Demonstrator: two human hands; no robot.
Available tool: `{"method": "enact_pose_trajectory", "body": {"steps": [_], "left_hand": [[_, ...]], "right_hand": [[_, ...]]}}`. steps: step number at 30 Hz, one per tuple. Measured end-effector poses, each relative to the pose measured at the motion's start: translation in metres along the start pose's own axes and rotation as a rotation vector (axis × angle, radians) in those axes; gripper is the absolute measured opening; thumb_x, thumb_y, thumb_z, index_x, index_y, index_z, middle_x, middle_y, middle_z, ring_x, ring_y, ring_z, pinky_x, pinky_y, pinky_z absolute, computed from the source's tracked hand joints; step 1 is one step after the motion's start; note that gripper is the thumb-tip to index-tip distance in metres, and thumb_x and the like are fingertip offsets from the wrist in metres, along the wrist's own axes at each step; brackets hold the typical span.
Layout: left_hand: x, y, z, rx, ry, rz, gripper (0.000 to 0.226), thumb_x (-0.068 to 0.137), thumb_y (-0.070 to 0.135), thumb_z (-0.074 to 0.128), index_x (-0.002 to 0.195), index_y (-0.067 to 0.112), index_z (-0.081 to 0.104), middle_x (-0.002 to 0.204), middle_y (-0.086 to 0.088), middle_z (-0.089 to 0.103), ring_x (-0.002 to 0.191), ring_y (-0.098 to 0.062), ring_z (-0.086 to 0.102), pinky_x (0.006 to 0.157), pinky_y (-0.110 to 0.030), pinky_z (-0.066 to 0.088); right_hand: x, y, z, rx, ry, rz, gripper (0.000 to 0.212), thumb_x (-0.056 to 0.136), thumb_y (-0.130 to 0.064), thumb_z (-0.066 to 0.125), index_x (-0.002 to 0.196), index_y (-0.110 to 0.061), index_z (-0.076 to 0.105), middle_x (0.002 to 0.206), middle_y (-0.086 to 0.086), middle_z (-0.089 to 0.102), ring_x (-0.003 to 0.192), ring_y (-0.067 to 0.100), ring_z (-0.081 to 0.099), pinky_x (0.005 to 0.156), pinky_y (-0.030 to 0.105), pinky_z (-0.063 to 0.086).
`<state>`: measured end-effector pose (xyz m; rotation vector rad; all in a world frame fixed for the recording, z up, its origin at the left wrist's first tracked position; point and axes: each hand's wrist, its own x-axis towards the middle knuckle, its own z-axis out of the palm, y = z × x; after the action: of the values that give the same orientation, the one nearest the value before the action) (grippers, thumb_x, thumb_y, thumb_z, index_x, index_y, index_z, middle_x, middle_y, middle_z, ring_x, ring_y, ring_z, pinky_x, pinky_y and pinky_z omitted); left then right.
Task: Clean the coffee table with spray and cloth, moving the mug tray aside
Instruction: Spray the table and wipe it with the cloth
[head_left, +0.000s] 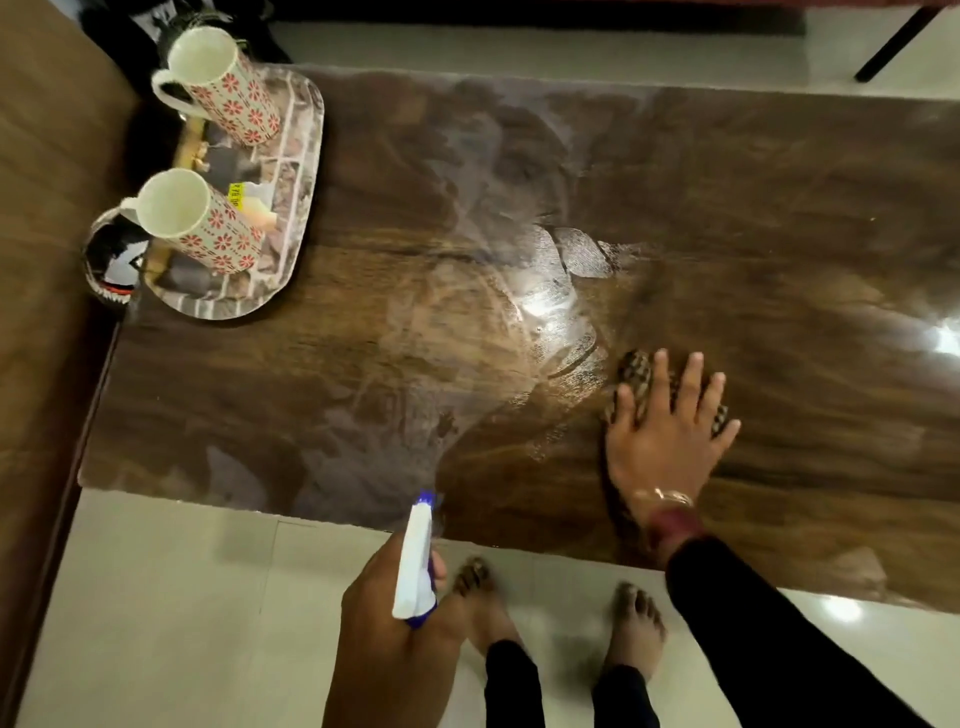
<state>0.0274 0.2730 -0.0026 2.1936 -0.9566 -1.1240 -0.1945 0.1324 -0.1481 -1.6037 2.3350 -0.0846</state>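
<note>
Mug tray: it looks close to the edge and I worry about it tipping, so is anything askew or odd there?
Yes. The mug tray sits at the table's far-left corner and overhangs the left edge. Both floral mugs stand on it, apparently upright. Nothing looks spilled; the hazy streaks are smeared spray film.

coffee table (727, 208): glossy wood, wet smears | mugs (218, 83): glazed ceramic | cloth (636, 371): patterned fabric

Partly hidden items

The cloth (638, 370) is being mostly covered by the right hand (667, 431); the spray bottle (415, 558), at six o'clock, is being hidden below its nozzle by the left hand (400, 623).
</note>
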Motion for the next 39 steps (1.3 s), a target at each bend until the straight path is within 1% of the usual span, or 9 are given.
{"method": "enact_pose_trajectory", "body": {"steps": [4, 9, 12, 18, 23, 32, 34, 37, 39], "left_hand": [[0.017, -0.006, -0.012, 0.009, 0.015, 0.045, 0.04, 0.055, 0.017, 0.067, 0.079, 0.049, 0.068, 0.071, 0.013, 0.069, 0.062, -0.009, 0.064, 0.06, -0.015, 0.053], [0.041, 0.014, -0.025, -0.077, 0.0, 0.061, 0.047, 0.061, 0.023, 0.07, 0.108, 0.016, 0.072, 0.075, -0.005, 0.067, 0.073, -0.038, 0.069, 0.072, -0.052, 0.061], [0.059, 0.03, -0.029, -0.037, -0.044, 0.14, 0.052, 0.066, 0.023, 0.068, 0.112, 0.047, 0.067, 0.101, 0.003, 0.075, 0.093, -0.017, 0.072, 0.084, -0.037, 0.059], [0.087, 0.065, -0.029, -0.016, -0.185, 0.186, 0.015, 0.073, 0.011, 0.071, 0.084, 0.018, 0.064, 0.067, -0.002, 0.061, 0.061, -0.022, 0.061, 0.053, -0.019, 0.047], [0.101, 0.09, -0.027, -0.045, -0.136, 0.227, 0.021, 0.064, 0.018, 0.064, 0.084, 0.021, 0.066, 0.066, -0.005, 0.061, 0.057, -0.023, 0.062, 0.052, -0.023, 0.051], [0.141, 0.143, -0.016, -0.029, -0.051, 0.293, 0.02, 0.066, 0.015, 0.062, 0.083, 0.024, 0.067, 0.065, -0.003, 0.065, 0.055, -0.011, 0.062, 0.06, -0.031, 0.053], [0.151, 0.155, -0.009, -0.017, -0.067, 0.271, 0.007, 0.064, 0.015, 0.062, 0.069, 0.013, 0.063, 0.059, -0.009, 0.062, 0.05, -0.016, 0.06, 0.054, -0.038, 0.05], [0.169, 0.166, 0.001, 0.014, -0.105, 0.255, 0.013, 0.061, 0.021, 0.063, 0.074, 0.017, 0.064, 0.061, -0.009, 0.063, 0.051, -0.019, 0.06, 0.055, -0.042, 0.053], [0.181, 0.171, 0.007, 0.013, -0.118, 0.246, 0.024, 0.061, 0.019, 0.064, 0.084, 0.026, 0.067, 0.068, -0.006, 0.066, 0.056, -0.024, 0.063, 0.058, -0.044, 0.056]], "right_hand": [[-0.01, -0.101, 0.024, 0.004, 0.0, -0.096, 0.066, 0.099, -0.051, 0.027, 0.161, -0.028, 0.028, 0.171, 0.009, 0.014, 0.157, 0.038, 0.007, 0.118, 0.073, 0.008], [-0.102, -0.161, 0.062, -0.139, -0.177, -0.765, 0.067, 0.094, -0.053, 0.037, 0.156, -0.029, 0.042, 0.169, 0.003, 0.025, 0.156, 0.035, 0.019, 0.115, 0.069, 0.028], [-0.123, -0.117, 0.058, -0.18, -0.234, -0.962, 0.069, 0.089, -0.058, 0.04, 0.152, -0.03, 0.046, 0.167, -0.002, 0.029, 0.155, 0.027, 0.025, 0.113, 0.065, 0.034], [0.009, -0.014, 0.001, -0.117, -0.072, -0.414, 0.062, 0.099, -0.055, 0.039, 0.158, -0.041, 0.031, 0.172, 0.001, 0.015, 0.157, 0.03, 0.015, 0.115, 0.073, 0.02], [0.13, -0.069, -0.015, 0.035, 0.016, 0.045, 0.065, 0.101, -0.058, 0.021, 0.161, -0.033, 0.026, 0.172, 0.002, 0.013, 0.158, 0.036, 0.007, 0.116, 0.074, 0.012], [-0.006, -0.192, 0.046, -0.287, -0.117, -0.861, 0.069, 0.097, -0.057, 0.042, 0.16, -0.033, 0.025, 0.169, 0.005, 0.018, 0.158, 0.034, -0.001, 0.118, 0.057, 0.034], [-0.019, -0.151, 0.033, -0.304, -0.153, -0.893, 0.063, 0.092, -0.059, 0.048, 0.151, -0.041, 0.04, 0.163, -0.01, 0.032, 0.158, 0.029, -0.004, 0.122, 0.052, 0.03], [0.027, -0.082, 0.004, -0.159, -0.192, -0.813, 0.055, 0.092, -0.053, 0.046, 0.145, -0.04, 0.051, 0.165, -0.002, 0.031, 0.151, 0.028, 0.036, 0.108, 0.07, 0.038], [0.092, -0.041, -0.016, -0.146, -0.143, -0.644, 0.06, 0.094, -0.052, 0.047, 0.153, -0.041, 0.043, 0.169, -0.001, 0.023, 0.154, 0.029, 0.028, 0.111, 0.073, 0.028]]}}
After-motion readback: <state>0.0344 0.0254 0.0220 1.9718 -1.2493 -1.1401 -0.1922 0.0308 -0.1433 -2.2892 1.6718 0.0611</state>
